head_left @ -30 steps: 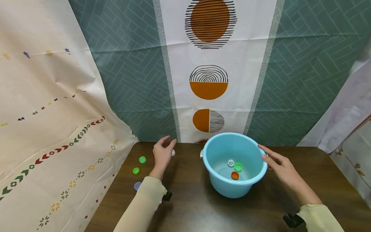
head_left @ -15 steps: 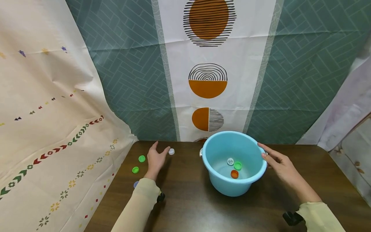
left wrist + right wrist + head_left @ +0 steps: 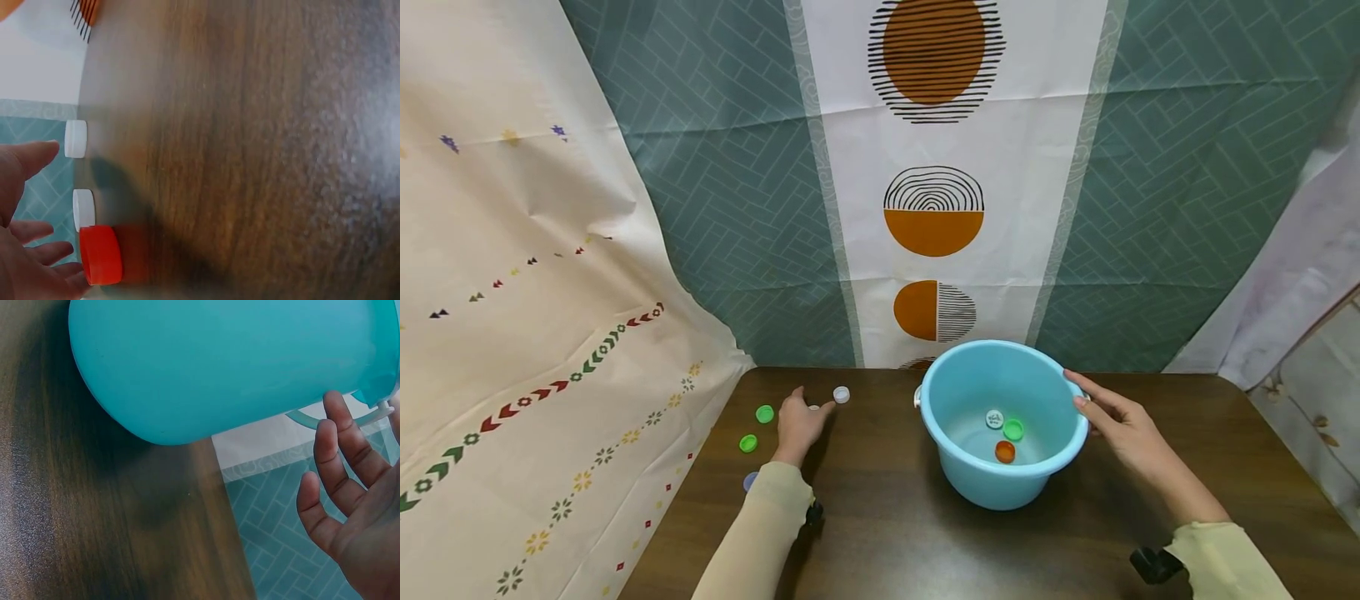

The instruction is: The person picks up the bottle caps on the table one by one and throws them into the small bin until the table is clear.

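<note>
My left hand (image 3: pixel 800 427) is low over the table's back left, thumb and fingers spread apart. A white bottle cap (image 3: pixel 842 395) lies just beyond the thumb tip, and a second white cap (image 3: pixel 814 408) shows between thumb and fingers. In the left wrist view a red cap (image 3: pixel 101 255) stands right by the fingertips; the hand hides it from the head camera. My right hand (image 3: pixel 1123 425) holds the rim of a light blue bucket (image 3: pixel 1000 487) at its right side. Inside the bucket lie a white cap (image 3: pixel 994 419), a green cap (image 3: pixel 1013 430) and an orange cap (image 3: pixel 1005 452).
Left of my left hand are two green caps (image 3: pixel 764 414) and a blue cap (image 3: pixel 750 481), partly covered by the sleeve. A patterned curtain (image 3: pixel 782 250) hangs along the back edge of the brown table (image 3: pixel 880 533). Cream cloth (image 3: pixel 587 417) borders the left side.
My left hand has moved left and lower toward the table, and the white caps have come into sight beside it. The right hand stays at the bucket rim.
</note>
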Available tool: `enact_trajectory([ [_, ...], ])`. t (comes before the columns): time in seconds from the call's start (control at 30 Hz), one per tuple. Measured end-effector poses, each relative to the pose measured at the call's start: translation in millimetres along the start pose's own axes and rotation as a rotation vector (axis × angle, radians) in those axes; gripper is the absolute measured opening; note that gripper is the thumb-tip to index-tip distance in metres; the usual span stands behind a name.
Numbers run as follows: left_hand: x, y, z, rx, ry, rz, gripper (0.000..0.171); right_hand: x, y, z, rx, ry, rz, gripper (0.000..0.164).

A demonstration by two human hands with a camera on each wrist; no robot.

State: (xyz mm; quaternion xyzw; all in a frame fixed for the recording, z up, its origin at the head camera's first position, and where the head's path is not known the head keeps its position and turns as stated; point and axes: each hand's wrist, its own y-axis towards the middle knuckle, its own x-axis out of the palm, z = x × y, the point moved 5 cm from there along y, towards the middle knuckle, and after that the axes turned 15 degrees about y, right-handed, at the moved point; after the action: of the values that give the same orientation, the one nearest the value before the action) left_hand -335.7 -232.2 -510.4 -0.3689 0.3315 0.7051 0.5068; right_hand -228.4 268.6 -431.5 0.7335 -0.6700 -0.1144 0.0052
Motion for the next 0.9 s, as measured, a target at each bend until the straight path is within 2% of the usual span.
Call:
enact_trajectory([
  [0.27,4.4,2.7,-6.5,-0.010,0.124,-0.023,0.069,1.1,0.8,0.6,0.001,0.018,-0.010,0.048],
  [0.5,4.1,2.8,-10.5,0.017,0.184,0.017,0.051,1.4,1.1,0.7,-0.001,0.011,-0.007,0.048],
  [0.77,4.5,5.0,-8.8,0.044,0.182,0.034,0.044,0.3,0.4,1.0,0.000,0.006,0.005,0.049],
  [0.9,5.1,4.1,-10.0,0.032,0.164,0.042,0.045,0.0,-0.1,1.9,0.003,0.007,0.006,0.049],
])
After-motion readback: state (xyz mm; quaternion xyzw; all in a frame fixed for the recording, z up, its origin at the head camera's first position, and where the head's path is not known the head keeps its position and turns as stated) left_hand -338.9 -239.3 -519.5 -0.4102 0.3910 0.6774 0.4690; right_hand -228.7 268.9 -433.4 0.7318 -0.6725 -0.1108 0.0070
